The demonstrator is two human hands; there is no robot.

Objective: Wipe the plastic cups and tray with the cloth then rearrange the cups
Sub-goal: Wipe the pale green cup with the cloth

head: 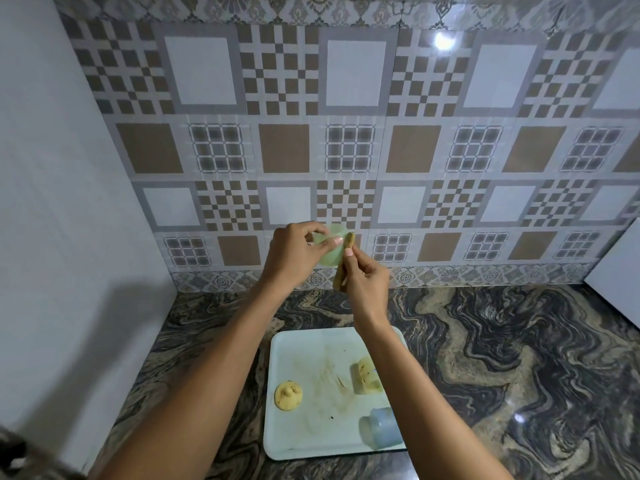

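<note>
My left hand (292, 252) grips a pale green plastic cup (329, 249), raised in front of the tiled wall. Against the cup's right side my right hand (365, 284) pinches a folded brownish cloth (344, 263). Below, a white tray (304, 441) with brown smears lies on the counter. A yellow cup (288, 395) stands upside down at the tray's left edge. Another yellow cup (367, 375) lies on its side near the middle right. A blue cup (382, 432) lies on its side at the near right, partly hidden by my right forearm.
The dark marbled counter (502, 375) runs to the right of the tray. A white wall (52, 237) closes the left side. A white board (620, 275) leans at the far right. The patterned tile backsplash (346, 133) stands behind.
</note>
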